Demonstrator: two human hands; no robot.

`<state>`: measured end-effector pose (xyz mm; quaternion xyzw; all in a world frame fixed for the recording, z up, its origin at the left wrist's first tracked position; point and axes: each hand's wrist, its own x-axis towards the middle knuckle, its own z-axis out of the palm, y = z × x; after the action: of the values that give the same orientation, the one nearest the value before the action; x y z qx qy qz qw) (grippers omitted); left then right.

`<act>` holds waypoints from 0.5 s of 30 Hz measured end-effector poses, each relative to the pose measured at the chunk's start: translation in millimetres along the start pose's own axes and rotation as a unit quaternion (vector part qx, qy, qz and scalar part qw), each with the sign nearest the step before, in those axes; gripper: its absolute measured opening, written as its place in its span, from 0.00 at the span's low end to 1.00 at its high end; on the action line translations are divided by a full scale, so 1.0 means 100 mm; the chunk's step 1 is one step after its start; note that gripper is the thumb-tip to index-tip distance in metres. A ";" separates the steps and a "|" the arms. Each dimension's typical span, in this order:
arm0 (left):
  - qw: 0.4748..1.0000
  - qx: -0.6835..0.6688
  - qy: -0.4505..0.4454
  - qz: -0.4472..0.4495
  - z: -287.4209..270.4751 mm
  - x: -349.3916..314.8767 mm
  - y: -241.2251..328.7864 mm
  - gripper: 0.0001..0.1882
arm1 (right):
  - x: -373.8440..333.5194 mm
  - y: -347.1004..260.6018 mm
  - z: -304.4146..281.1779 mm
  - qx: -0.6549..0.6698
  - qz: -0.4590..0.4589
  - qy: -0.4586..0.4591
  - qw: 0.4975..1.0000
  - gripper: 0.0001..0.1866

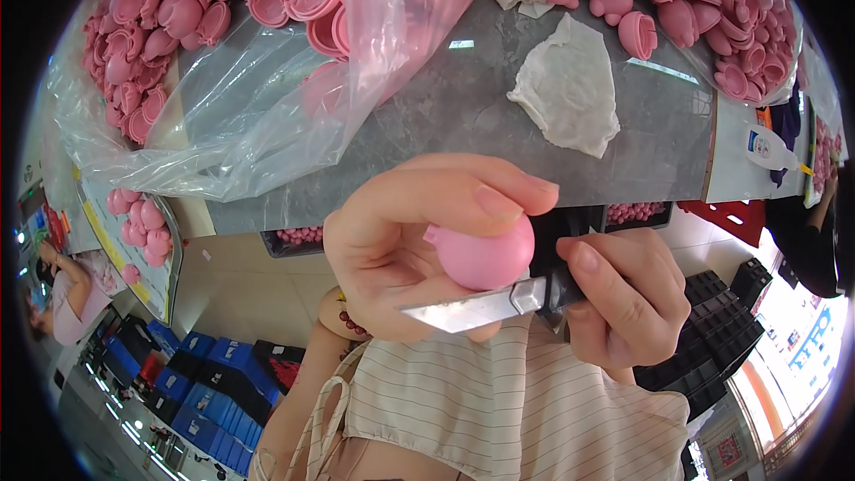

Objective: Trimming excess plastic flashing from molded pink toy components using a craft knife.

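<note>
The ball [492, 254] is clamped in the left hand [383, 224]. Beside the ball, a knife [472, 310] is gripped by the right hand [631, 296]. Beyond the ball, a cloth [568, 85] is laid on the bench [436, 125].

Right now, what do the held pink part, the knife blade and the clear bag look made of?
Pink part: likely moulded plastic, satin; smooth, evenly coloured, stiffness unclear. Knife blade: probably steel, bright; grey metallic sheen. Clear bag: seemingly thin plastic film, glossy; see-through creases catch light.
</note>
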<state>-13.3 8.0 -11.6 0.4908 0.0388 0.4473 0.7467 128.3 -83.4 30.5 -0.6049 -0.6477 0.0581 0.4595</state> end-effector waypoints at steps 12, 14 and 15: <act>1.000 -0.005 -0.018 0.009 -0.05 -0.02 -0.05 0.29 | -0.02 0.04 0.02 0.022 0.010 -0.011 1.000 0.22; 1.000 0.003 -0.016 0.009 -0.04 -0.01 -0.04 0.29 | -0.01 0.04 0.02 0.037 0.013 -0.024 0.999 0.23; 1.000 0.010 -0.014 0.010 -0.04 -0.01 -0.03 0.29 | -0.01 0.05 0.03 0.038 0.013 -0.023 0.999 0.23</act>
<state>-13.8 9.4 -16.1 0.5045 0.0282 0.4472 0.7380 129.9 -81.7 25.1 -0.5939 -0.6478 0.1025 0.4659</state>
